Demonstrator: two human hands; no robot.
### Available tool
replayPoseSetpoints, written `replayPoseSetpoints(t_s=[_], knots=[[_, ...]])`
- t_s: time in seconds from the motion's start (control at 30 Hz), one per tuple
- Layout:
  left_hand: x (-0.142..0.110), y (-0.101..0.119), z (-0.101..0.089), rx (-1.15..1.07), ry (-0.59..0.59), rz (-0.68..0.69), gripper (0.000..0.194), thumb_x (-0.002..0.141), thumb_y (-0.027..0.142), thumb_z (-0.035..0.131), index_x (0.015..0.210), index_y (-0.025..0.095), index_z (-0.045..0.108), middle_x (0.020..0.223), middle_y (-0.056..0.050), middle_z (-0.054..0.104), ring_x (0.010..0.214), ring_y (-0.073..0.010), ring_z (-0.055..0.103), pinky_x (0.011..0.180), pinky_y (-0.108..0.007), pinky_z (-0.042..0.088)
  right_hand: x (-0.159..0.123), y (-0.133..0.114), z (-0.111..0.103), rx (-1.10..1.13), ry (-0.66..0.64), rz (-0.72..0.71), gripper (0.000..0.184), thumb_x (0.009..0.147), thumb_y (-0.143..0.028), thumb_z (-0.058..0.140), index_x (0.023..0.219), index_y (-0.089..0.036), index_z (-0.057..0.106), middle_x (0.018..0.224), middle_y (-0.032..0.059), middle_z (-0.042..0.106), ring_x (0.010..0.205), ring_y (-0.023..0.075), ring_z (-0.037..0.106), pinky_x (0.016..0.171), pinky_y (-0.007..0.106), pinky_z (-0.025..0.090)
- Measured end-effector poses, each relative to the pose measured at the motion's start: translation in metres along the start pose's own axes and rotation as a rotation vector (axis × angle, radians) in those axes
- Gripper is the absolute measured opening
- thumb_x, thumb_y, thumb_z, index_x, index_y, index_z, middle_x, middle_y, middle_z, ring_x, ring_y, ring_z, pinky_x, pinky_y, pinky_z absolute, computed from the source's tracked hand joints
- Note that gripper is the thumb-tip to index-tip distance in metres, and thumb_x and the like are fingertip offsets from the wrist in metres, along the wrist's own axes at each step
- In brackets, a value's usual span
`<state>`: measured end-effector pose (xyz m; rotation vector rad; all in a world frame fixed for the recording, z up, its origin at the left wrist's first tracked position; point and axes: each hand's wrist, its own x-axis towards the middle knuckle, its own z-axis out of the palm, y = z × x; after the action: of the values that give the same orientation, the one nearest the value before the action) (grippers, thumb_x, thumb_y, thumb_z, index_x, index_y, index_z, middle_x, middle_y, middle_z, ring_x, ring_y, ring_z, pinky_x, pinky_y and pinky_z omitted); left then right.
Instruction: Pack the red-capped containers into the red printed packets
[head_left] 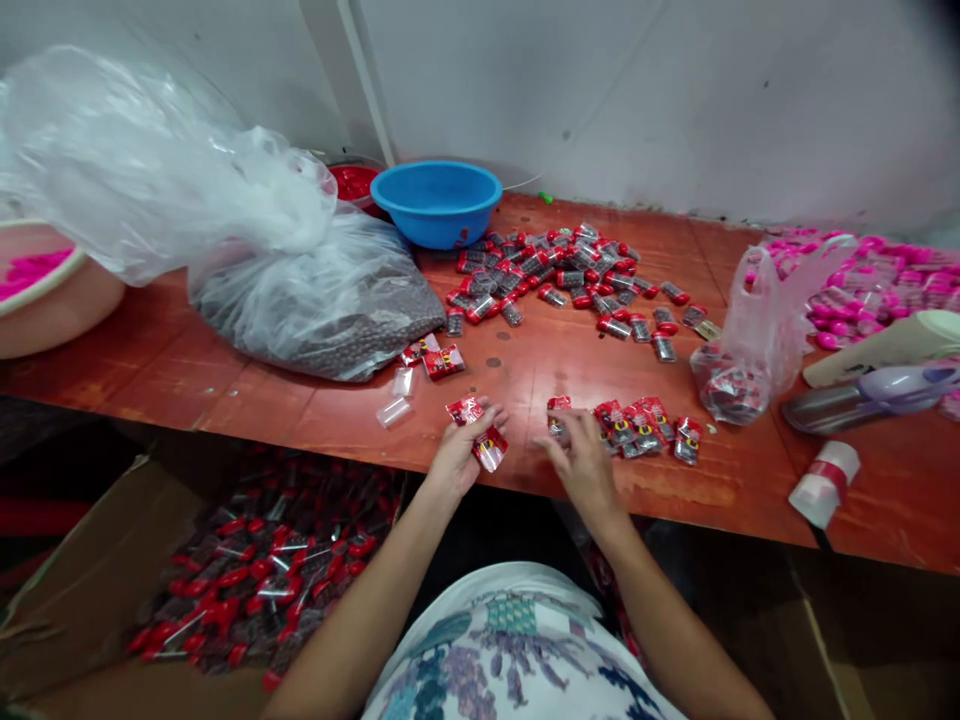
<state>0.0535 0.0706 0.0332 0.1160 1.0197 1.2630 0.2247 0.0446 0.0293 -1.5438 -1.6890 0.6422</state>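
My left hand [457, 455] is closed on small red printed packets [491, 450], its thumb lying across them near the table's front edge. To its right, my right hand [585, 460] has its fingers bent and apart, the tips over a red packet [558, 404] lying on the table. Whether they touch it is hard to tell. Several red packets with dark contents [643, 428] lie just right of that hand. Two more red packets [444, 361] and small clear plastic tubes [394, 410] lie beyond my left hand.
A big clear bag of dark beads [322, 310] slumps at the left. Behind stand a blue basin [436, 190] and a pile of red-capped tubes [555, 265]. Pink items [885, 280], a plastic bag [750, 350] and a bottle [862, 395] are right. A carton [97, 570] sits below.
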Motion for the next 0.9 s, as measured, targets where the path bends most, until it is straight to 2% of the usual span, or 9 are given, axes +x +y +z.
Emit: replayPoseSetpoints(t_s=[0.1, 0.23, 0.4, 0.6, 0.67, 0.73, 0.8, 0.83, 0.9], knots=[[-0.002, -0.003, 0.003, -0.067, 0.023, 0.114, 0.032, 0.069, 0.007, 0.071, 0.1, 0.013, 0.063, 0.091, -0.01, 0.072, 0.08, -0.0189, 0.069, 0.07, -0.028, 0.055, 0.004, -0.026, 0.028, 0.272, -0.162, -0.022, 0.024, 0.086, -0.028, 0.056, 0.11, -0.025, 0.059, 0.097, 0.0035, 0.065, 0.084, 0.0178, 0.063, 0.076, 0.03, 0.051], [-0.001, -0.001, 0.001, -0.17, -0.047, 0.227, 0.031, 0.069, 0.013, 0.074, 0.099, 0.014, 0.066, 0.094, -0.008, 0.072, 0.084, -0.0171, 0.068, 0.075, -0.027, 0.054, 0.03, -0.041, 0.057, 0.399, -0.152, -0.043, 0.02, 0.087, -0.019, 0.047, 0.103, -0.023, 0.059, 0.098, 0.0023, 0.068, 0.09, 0.0169, 0.064, 0.079, 0.029, 0.051], [0.005, 0.013, -0.004, -0.222, -0.083, 0.36, 0.027, 0.068, 0.015, 0.075, 0.094, 0.016, 0.07, 0.094, -0.006, 0.072, 0.086, -0.0153, 0.067, 0.079, -0.025, 0.052, 0.069, -0.046, 0.07, 0.4, -0.235, -0.087, 0.02, 0.086, -0.02, 0.046, 0.101, -0.024, 0.058, 0.095, 0.0019, 0.067, 0.087, 0.0174, 0.065, 0.075, 0.03, 0.051], [0.012, 0.021, -0.001, -0.203, -0.174, 0.452, 0.025, 0.069, 0.023, 0.075, 0.092, 0.015, 0.071, 0.094, -0.009, 0.071, 0.089, -0.0209, 0.067, 0.08, -0.032, 0.052, 0.092, -0.055, 0.086, 0.555, -0.295, 0.063, 0.014, 0.084, -0.026, 0.05, 0.097, -0.023, 0.054, 0.078, -0.0007, 0.061, 0.062, 0.0144, 0.061, 0.057, 0.027, 0.052], [0.02, 0.024, -0.002, -0.194, -0.094, 0.471, 0.026, 0.067, 0.023, 0.076, 0.092, 0.015, 0.07, 0.092, -0.008, 0.071, 0.086, -0.0205, 0.067, 0.079, -0.032, 0.053, 0.096, -0.056, 0.087, 0.496, -0.324, 0.015, 0.014, 0.084, -0.026, 0.051, 0.097, -0.022, 0.055, 0.08, -0.0003, 0.062, 0.066, 0.0146, 0.062, 0.06, 0.026, 0.052], [0.029, 0.029, -0.005, -0.215, 0.067, 0.482, 0.029, 0.064, 0.021, 0.078, 0.09, 0.016, 0.068, 0.087, -0.006, 0.071, 0.079, -0.0183, 0.068, 0.076, -0.031, 0.053, 0.106, -0.054, 0.087, 0.362, -0.425, -0.07, 0.014, 0.086, -0.029, 0.051, 0.097, -0.022, 0.057, 0.08, -0.0002, 0.063, 0.068, 0.0145, 0.061, 0.063, 0.027, 0.05], [0.036, 0.035, -0.01, -0.244, 0.173, 0.453, 0.033, 0.058, 0.018, 0.08, 0.088, 0.016, 0.066, 0.083, -0.004, 0.071, 0.072, -0.0162, 0.067, 0.073, -0.031, 0.054, 0.124, -0.049, 0.084, 0.18, -0.477, -0.135, 0.019, 0.089, -0.031, 0.046, 0.097, -0.022, 0.06, 0.081, 0.001, 0.063, 0.068, 0.0153, 0.061, 0.065, 0.028, 0.049], [0.038, 0.038, -0.013, -0.253, 0.184, 0.425, 0.034, 0.056, 0.016, 0.081, 0.086, 0.015, 0.065, 0.081, -0.003, 0.071, 0.069, -0.0155, 0.067, 0.072, -0.032, 0.054, 0.138, -0.046, 0.082, 0.071, -0.454, -0.152, 0.023, 0.091, -0.032, 0.043, 0.097, -0.021, 0.062, 0.085, 0.0029, 0.064, 0.072, 0.0167, 0.061, 0.068, 0.029, 0.049], [0.038, 0.043, -0.016, -0.254, 0.165, 0.37, 0.033, 0.054, 0.012, 0.08, 0.083, 0.015, 0.064, 0.077, -0.002, 0.071, 0.065, -0.0148, 0.066, 0.071, -0.034, 0.055, 0.168, -0.037, 0.08, -0.204, -0.233, -0.152, 0.028, 0.092, -0.031, 0.041, 0.109, -0.019, 0.06, 0.105, 0.0098, 0.061, 0.091, 0.0218, 0.06, 0.077, 0.034, 0.047]])
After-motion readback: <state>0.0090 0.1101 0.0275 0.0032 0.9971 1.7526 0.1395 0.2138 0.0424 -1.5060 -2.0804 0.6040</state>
